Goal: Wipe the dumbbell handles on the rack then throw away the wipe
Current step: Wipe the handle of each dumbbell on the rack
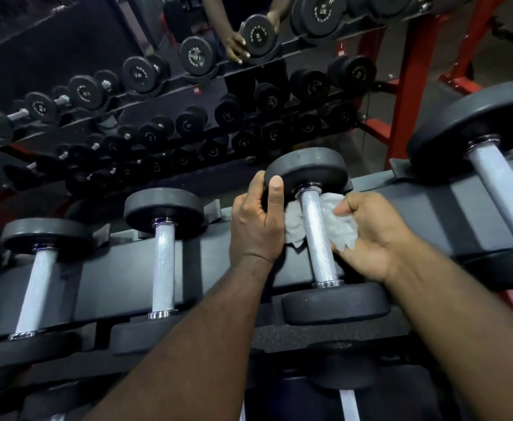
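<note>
"So, where does the wipe [343, 226] sit against the fingers?"

"Bunched in the right hand [370, 238]. Its fingers curl round the cloth just right of the dumbbell handle [319, 235]. The wipe passes behind the handle and shows again on the other side, right beside the left hand [255, 226]."

"How does it look?"

"White, crumpled and ragged at the edges. It lies against the knurled silver bar, nearer the far end than the near one."

"And the left hand?"

"It grips the far black head [310, 168] of the same dumbbell. The thumb stands upright on the rim, the fingers wrap round the back out of sight, and the back of the hand faces the camera."

"The arms?"

"Both bare forearms reach in from the lower edge. The right palm is turned up and in toward the handle."

"Where is the dumbbell itself?"

"On the top tier of the grey rack [121, 268], 3rd from the left of 4 in view, between a smaller dumbbell [164, 262] and a larger one [504, 189]."
</note>
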A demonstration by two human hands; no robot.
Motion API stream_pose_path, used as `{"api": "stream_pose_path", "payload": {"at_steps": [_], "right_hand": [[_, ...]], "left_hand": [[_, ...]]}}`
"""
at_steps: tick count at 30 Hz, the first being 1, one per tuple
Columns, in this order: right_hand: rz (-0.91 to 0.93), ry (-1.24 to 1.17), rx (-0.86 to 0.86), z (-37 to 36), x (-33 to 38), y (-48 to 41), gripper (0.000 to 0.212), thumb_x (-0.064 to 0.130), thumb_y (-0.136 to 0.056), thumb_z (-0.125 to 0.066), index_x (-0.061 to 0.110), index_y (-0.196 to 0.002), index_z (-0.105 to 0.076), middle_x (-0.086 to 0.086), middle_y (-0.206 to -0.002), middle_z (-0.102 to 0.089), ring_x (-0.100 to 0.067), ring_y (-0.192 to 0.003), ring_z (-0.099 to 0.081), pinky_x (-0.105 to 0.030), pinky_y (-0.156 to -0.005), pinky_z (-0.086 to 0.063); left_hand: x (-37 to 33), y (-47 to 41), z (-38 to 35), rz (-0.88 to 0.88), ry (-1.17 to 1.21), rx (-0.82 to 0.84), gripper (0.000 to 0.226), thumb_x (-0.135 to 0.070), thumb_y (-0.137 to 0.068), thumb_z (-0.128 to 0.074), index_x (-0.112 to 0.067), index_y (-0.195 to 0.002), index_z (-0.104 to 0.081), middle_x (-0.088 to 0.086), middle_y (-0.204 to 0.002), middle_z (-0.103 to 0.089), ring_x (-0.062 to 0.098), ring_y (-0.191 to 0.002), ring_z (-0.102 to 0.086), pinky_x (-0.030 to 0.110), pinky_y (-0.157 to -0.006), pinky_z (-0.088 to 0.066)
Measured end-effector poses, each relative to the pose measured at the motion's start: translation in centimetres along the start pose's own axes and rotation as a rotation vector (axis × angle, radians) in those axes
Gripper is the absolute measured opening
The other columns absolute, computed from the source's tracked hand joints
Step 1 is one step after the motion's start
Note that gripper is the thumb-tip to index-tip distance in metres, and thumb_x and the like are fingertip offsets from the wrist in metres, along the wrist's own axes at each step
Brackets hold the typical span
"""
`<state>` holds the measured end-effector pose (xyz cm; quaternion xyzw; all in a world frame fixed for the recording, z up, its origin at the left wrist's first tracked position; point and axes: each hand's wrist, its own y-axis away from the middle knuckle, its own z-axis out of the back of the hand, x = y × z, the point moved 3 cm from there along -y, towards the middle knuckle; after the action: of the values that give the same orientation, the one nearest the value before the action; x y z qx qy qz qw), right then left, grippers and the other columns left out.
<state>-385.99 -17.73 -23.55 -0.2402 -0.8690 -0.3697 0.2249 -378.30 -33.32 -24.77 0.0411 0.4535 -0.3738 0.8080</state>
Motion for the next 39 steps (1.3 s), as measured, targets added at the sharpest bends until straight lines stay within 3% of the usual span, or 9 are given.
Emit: {"api": "stream_pose_path", "payload": {"at_steps": [3, 6, 10, 16, 21, 26, 32, 35, 39], "right_hand": [[0.118, 0.162, -0.023, 0.2, 0.0, 0.7, 0.052, -0.007, -0.071, -0.045, -0.013, -0.119, -0.062, -0.026, -0.112, -0.069, -0.038, -0.097, -0.069, -0.046, -0.093, -0.055], [0.513, 0.779, -0.123, -0.8, 0.5, 2.6, 0.031, 0.01, -0.086, -0.059, 0.017, -0.109, -0.078, 0.003, -0.098, -0.077, -0.017, -0.093, -0.073, -0.028, -0.08, -0.056], [0.799, 1.461, -0.194, -1.5, 0.1, 5.5, 0.046, 0.017, -0.094, -0.062, 0.039, -0.135, -0.062, 0.014, -0.14, -0.06, -0.004, -0.125, -0.058, -0.006, -0.099, -0.032], [0.722, 1.688, -0.153, -3.8, -0.8, 6.7, 0.059, 0.015, -0.096, -0.05, 0.047, -0.145, -0.047, -0.002, -0.137, -0.06, -0.028, -0.118, -0.059, -0.034, -0.096, -0.051], [0.616, 1.878, -0.225, -3.8, -0.9, 7.9, 0.049, 0.029, -0.087, -0.047, 0.045, -0.132, -0.057, -0.003, -0.097, -0.059, -0.028, -0.09, -0.057, -0.036, -0.081, -0.056], [0.636, 1.971, -0.288, -5.9, -0.5, 8.2, 0.025, 0.019, -0.089, -0.051, 0.025, -0.109, -0.064, 0.001, -0.076, -0.044, -0.022, -0.073, -0.05, -0.031, -0.064, -0.039], [0.556, 2.048, -0.285, -6.5, -1.8, 8.6, 0.03, 0.034, -0.085, -0.044, 0.019, -0.107, -0.058, -0.005, -0.096, -0.054, -0.023, -0.077, -0.045, -0.03, -0.063, -0.038], [0.397, 2.102, -0.179, -6.8, -2.3, 10.3, 0.019, 0.025, -0.095, -0.048, 0.014, -0.107, -0.058, -0.006, -0.094, -0.047, -0.02, -0.075, -0.046, -0.027, -0.054, -0.032], [0.463, 2.148, -0.269, -6.7, -2.3, 10.1, 0.022, 0.014, -0.093, -0.05, 0.016, -0.111, -0.061, -0.009, -0.099, -0.057, -0.028, -0.081, -0.054, -0.034, -0.066, -0.047]], "left_hand": [[0.3, 0.0, -0.1, 0.006, -0.007, -0.003, 0.088, -0.087, -0.092, -0.019, -0.031, -0.153, -0.047, 0.014, -0.108, -0.069, 0.026, -0.106, -0.067, 0.05, -0.096, -0.055], [-0.1, 0.1, 0.1, 0.008, -0.006, -0.01, 0.089, -0.086, -0.093, -0.019, -0.028, -0.153, -0.048, 0.011, -0.117, -0.069, 0.023, -0.114, -0.065, 0.048, -0.102, -0.053], [-0.7, 0.2, 0.4, 0.016, -0.011, -0.011, 0.083, -0.081, -0.093, -0.023, -0.029, -0.152, -0.05, 0.012, -0.12, -0.068, 0.023, -0.116, -0.063, 0.045, -0.104, -0.052], [-0.5, 0.0, 0.2, 0.029, 0.006, 0.007, 0.086, -0.083, -0.092, -0.022, -0.029, -0.152, -0.049, 0.012, -0.114, -0.07, 0.024, -0.111, -0.066, 0.046, -0.101, -0.054], [-0.5, 0.1, 0.3, 0.008, -0.016, 0.019, 0.083, -0.081, -0.093, -0.021, -0.03, -0.153, -0.047, 0.012, -0.122, -0.068, 0.023, -0.115, -0.063, 0.031, -0.096, -0.046], [-0.5, 0.1, 0.2, 0.017, 0.008, 0.031, 0.085, -0.085, -0.091, -0.019, -0.033, -0.153, -0.047, 0.011, -0.119, -0.068, 0.025, -0.113, -0.064, 0.039, -0.098, -0.052], [-0.6, 0.4, 0.3, 0.014, 0.022, 0.055, 0.075, -0.08, -0.097, -0.024, -0.035, -0.154, -0.043, 0.014, -0.122, -0.063, 0.027, -0.116, -0.059, 0.04, -0.099, -0.049], [-0.7, 0.4, 0.6, 0.009, 0.051, 0.061, 0.075, -0.081, -0.096, -0.024, -0.037, -0.154, -0.043, 0.015, -0.124, -0.062, 0.029, -0.118, -0.059, 0.045, -0.102, -0.051], [-0.5, 0.6, 0.5, 0.009, 0.06, 0.077, 0.072, -0.079, -0.098, -0.027, -0.037, -0.155, -0.042, 0.014, -0.129, -0.06, 0.028, -0.122, -0.056, 0.043, -0.105, -0.048]]}}
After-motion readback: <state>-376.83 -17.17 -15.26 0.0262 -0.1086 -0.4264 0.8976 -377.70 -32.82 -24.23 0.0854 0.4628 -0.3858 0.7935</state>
